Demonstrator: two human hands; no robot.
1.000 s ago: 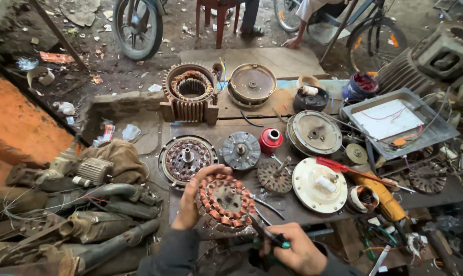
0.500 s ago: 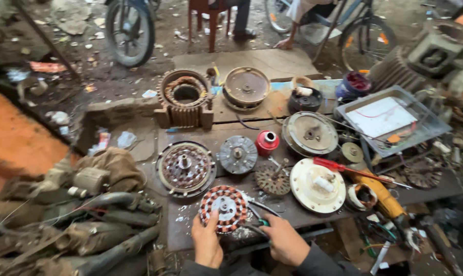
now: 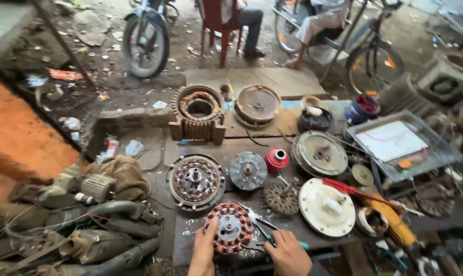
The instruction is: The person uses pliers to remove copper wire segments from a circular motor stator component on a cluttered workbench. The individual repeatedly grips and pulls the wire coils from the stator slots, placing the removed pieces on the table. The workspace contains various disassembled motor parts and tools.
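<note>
Stator [image 3: 229, 228] with copper windings flat on table [image 3: 190, 245], my left hand [image 3: 203, 251] open against its left edge; right hand [image 3: 289, 253] closed around green-handled pliers [image 3: 272, 237], just right of it.

The hands sit at the near edge of the bench, the left hand [image 3: 203, 253] on the stator [image 3: 230, 228], the right hand [image 3: 288, 254] by the pliers [image 3: 265, 232]. Just beyond the stator, a large rotor [image 3: 195, 181] and a grey disc [image 3: 248, 170] block the way far. To the right a small gear [image 3: 281, 198] and a white cover [image 3: 327, 207] crowd in, with a red-handled tool [image 3: 354, 190] across it. Left of the stator is a bare strip of bench [image 3: 183, 240], bounded by a heap of old motors [image 3: 88, 225]. A narrow gap runs between rotor and disc.
</note>
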